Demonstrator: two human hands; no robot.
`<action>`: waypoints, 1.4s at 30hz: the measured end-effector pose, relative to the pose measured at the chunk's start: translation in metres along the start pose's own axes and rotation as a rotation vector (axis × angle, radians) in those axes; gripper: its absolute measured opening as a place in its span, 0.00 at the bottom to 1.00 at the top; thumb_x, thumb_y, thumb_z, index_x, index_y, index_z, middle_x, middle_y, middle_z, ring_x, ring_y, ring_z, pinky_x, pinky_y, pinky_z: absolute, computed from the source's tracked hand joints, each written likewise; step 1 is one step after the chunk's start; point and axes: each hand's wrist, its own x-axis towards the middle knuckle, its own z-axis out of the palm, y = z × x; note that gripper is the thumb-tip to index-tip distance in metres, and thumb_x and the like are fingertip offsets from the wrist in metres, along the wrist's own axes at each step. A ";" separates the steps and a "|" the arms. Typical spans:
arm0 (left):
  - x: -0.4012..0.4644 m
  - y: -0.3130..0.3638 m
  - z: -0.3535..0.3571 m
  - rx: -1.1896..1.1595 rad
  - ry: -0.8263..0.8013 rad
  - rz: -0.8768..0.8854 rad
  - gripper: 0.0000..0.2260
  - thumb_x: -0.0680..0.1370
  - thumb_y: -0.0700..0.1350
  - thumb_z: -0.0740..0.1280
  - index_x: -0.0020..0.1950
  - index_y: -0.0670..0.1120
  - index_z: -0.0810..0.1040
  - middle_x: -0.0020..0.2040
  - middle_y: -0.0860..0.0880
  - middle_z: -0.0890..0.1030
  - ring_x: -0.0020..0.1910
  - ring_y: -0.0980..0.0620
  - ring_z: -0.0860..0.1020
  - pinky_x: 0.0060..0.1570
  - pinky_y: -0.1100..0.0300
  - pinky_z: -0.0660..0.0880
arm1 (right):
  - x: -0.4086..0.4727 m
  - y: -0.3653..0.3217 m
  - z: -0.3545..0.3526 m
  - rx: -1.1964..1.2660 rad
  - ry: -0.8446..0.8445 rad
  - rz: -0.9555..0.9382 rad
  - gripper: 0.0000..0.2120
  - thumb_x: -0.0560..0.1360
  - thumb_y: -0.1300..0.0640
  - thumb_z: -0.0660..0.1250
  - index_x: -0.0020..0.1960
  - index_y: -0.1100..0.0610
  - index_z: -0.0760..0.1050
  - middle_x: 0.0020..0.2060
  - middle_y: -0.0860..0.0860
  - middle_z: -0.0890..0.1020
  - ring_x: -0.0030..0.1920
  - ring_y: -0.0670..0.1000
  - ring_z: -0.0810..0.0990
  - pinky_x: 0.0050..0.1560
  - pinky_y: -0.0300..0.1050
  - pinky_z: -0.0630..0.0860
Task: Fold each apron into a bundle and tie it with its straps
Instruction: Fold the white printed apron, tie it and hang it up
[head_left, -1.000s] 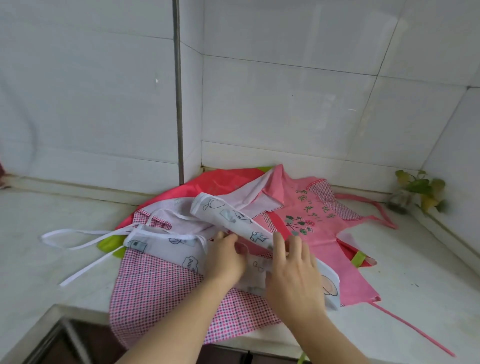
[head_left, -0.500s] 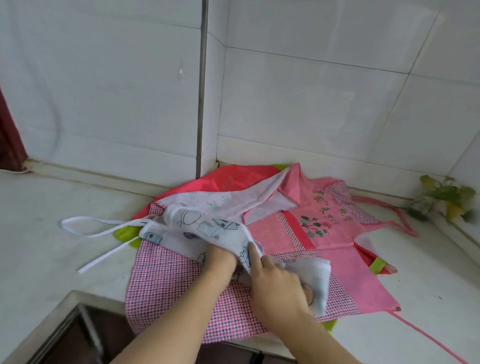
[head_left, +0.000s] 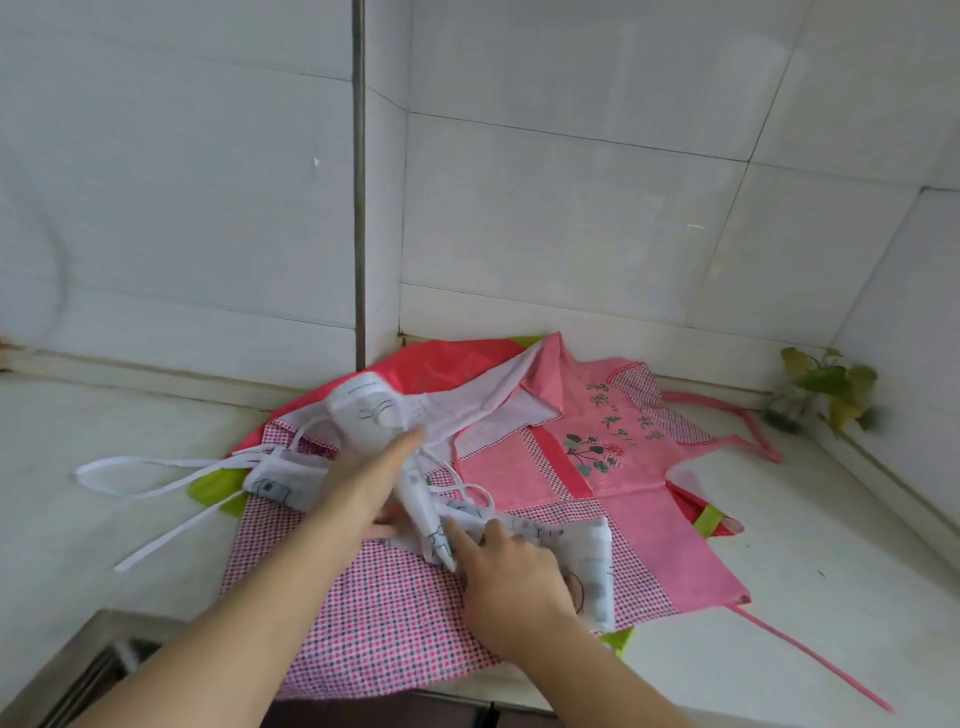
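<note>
A white apron (head_left: 566, 545) printed with small drawings lies partly folded on top of a pile of pink aprons. My left hand (head_left: 363, 483) rests on its twisted middle part, with straight fingers reaching toward a rolled end (head_left: 371, 410). My right hand (head_left: 514, 577) grips the folded right part, fingers curled on the cloth. The white straps (head_left: 130, 467) trail loose to the left over the counter. Below it lie a pink checked apron (head_left: 389, 629) and a pink apron with a flower print (head_left: 618, 452).
A red apron (head_left: 447, 364) and green trim (head_left: 208, 491) show under the pile in the tiled corner. A small plant (head_left: 826, 384) stands at the right wall. A pink strap (head_left: 810, 660) runs over the counter (head_left: 831, 571). The sink edge (head_left: 78, 670) is at bottom left.
The left hand has come out from under the fold and stretched forward over the white apron. The rolled end has shifted toward the wall, and the right hand stays on the folded part.
</note>
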 end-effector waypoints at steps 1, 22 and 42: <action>0.003 -0.003 0.002 0.029 0.019 -0.010 0.20 0.71 0.57 0.78 0.56 0.46 0.81 0.47 0.41 0.87 0.43 0.39 0.87 0.39 0.40 0.85 | 0.000 -0.001 0.000 -0.012 -0.025 -0.003 0.33 0.80 0.56 0.58 0.81 0.44 0.50 0.62 0.60 0.73 0.56 0.63 0.78 0.42 0.52 0.68; 0.026 -0.057 -0.040 -0.553 -0.138 0.024 0.12 0.87 0.45 0.60 0.66 0.47 0.79 0.62 0.44 0.85 0.64 0.42 0.82 0.68 0.38 0.74 | -0.009 0.131 -0.061 0.554 -0.304 0.211 0.16 0.80 0.42 0.66 0.40 0.52 0.75 0.38 0.47 0.76 0.40 0.48 0.74 0.44 0.46 0.70; 0.044 -0.049 -0.046 0.376 0.377 0.270 0.05 0.80 0.47 0.69 0.50 0.46 0.81 0.41 0.44 0.85 0.32 0.40 0.85 0.35 0.46 0.84 | -0.043 0.151 -0.008 0.124 0.073 0.127 0.16 0.77 0.38 0.59 0.42 0.50 0.69 0.33 0.46 0.76 0.37 0.49 0.72 0.46 0.46 0.63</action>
